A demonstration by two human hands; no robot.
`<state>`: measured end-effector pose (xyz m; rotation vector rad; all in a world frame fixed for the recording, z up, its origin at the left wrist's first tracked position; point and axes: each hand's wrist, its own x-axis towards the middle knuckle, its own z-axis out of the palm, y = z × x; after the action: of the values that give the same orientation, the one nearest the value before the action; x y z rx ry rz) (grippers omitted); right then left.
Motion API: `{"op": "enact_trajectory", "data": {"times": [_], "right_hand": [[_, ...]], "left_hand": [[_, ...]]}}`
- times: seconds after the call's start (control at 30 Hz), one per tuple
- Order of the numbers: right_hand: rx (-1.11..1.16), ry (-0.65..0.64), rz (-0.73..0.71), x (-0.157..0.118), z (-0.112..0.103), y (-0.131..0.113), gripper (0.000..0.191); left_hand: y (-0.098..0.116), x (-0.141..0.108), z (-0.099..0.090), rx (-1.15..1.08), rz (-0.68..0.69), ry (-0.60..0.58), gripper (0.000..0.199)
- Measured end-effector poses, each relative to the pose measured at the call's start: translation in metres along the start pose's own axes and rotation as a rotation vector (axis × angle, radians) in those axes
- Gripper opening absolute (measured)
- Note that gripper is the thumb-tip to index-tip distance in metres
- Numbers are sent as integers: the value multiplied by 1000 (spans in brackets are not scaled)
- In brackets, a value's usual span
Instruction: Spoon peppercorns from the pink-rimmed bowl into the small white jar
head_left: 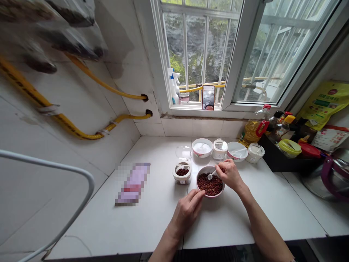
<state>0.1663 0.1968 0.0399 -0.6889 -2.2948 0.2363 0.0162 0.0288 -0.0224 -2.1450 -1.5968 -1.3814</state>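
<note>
My right hand [229, 174] pinches a small white spoon [210, 176], whose tip rests among red-brown Sichuan peppercorns [211, 186]. These fill much of a pinkish-white bowl [209, 197] on the counter. At the bowl's near left rim, my left hand [188, 211] grips the edge with its fingers drawn together. Just left of the bowl stands a seasoning jar [182, 179] with its clear lid [183, 153] raised; more peppercorns show inside. Behind are a bowl of white grains [202, 148], a closed white jar [219, 149], another bowl [237, 151] and a second lidded jar [255, 153].
An oil bottle [252, 127] and a dark rack [279, 165] of condiments stand at the right, beside a metal pot [324, 182]. A blurred purple packet [133, 183] lies left on the white counter [158, 218]. A phone [208, 97] leans at the window.
</note>
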Motion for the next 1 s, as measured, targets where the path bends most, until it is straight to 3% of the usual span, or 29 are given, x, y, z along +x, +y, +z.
{"op": "enact_trajectory", "data": {"times": [0.53,0.7,0.87,1.0], "right_hand": [[139,-16,51,0,13,-10,46],[255,6,188,1,7,-7,50],[492,-73,382,0,0,-7,50],[531,-56,396,0,-1,-7,51]], "left_hand": [[1,1,-1,13,11,11,29],[0,0,-1,25,12,10,30],[1,-1,-2,19,-5,-13,30],[2,-1,-3,19,-19,-27,30]]}}
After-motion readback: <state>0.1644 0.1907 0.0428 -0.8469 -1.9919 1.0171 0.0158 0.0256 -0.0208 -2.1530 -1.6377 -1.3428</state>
